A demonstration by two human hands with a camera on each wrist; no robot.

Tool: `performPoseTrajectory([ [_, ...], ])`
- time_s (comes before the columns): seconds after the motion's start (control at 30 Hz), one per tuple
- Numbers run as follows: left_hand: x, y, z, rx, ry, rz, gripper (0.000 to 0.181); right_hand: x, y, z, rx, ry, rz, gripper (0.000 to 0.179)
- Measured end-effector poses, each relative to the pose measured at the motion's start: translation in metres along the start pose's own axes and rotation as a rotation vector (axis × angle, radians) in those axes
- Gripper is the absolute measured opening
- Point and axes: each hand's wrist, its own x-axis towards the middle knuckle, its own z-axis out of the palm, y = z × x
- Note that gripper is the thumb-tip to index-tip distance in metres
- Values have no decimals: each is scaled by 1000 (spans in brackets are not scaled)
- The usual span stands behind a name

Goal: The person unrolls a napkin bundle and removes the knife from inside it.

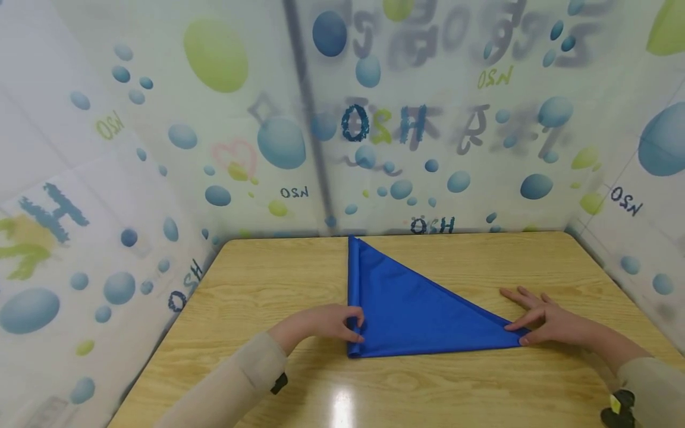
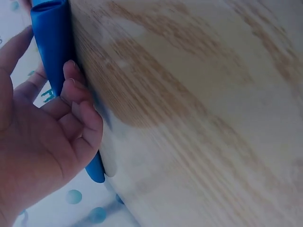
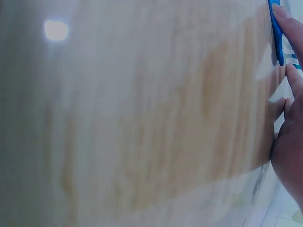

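Observation:
A blue cloth (image 1: pixel 428 309) lies on the table as a triangle, its left edge turned into a narrow upright-running roll (image 1: pixel 354 279). My left hand (image 1: pixel 329 322) holds the lower part of that roll, with thumb and forefinger bent over it. In the left wrist view the curled fingers of the left hand (image 2: pixel 61 123) lie against the rolled blue cloth (image 2: pixel 52 42). At the cloth's pointed right end, my right hand (image 1: pixel 556 324) touches the tip with thumb and forefinger, its other fingers spread. The right wrist view catches a finger on the blue cloth (image 3: pixel 276 30).
The wood-grain table (image 1: pixel 267 273) extends around the cloth on all sides. A white curtain (image 1: pixel 257 196) with blue and green dots and letters surrounds the back and sides. The cloth's top corner reaches nearly to the table's back edge.

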Motion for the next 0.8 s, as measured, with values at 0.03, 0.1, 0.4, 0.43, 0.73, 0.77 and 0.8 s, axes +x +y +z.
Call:
performPoseTrajectory([
  [0.03, -1, -1, 1, 3, 8, -6, 26, 0, 0, 0, 1, 1, -1, 31],
  [0.1, -2, -3, 2, 14, 25, -14, 27, 0, -1, 0, 3, 1, -1, 31],
  [0.4, -10, -6, 4, 195, 157, -62, 43, 0, -4, 0, 16, 8, -2, 31],
  [0.43, -11, -6, 4, 224, 176, -64, 48, 0, -4, 0, 17, 8, -3, 31],
  [0.73, -13, -10, 0, 477, 144, 23, 65, 0, -2, 0, 6, 4, -4, 32],
  [0.77, -13, -11, 0, 487, 116, 32, 64, 1, -2, 0, 4, 3, -3, 32],
  [0.8, -13, -11, -1, 489, 89, 33, 62, 1, -2, 0, 3, 1, -3, 32],
])
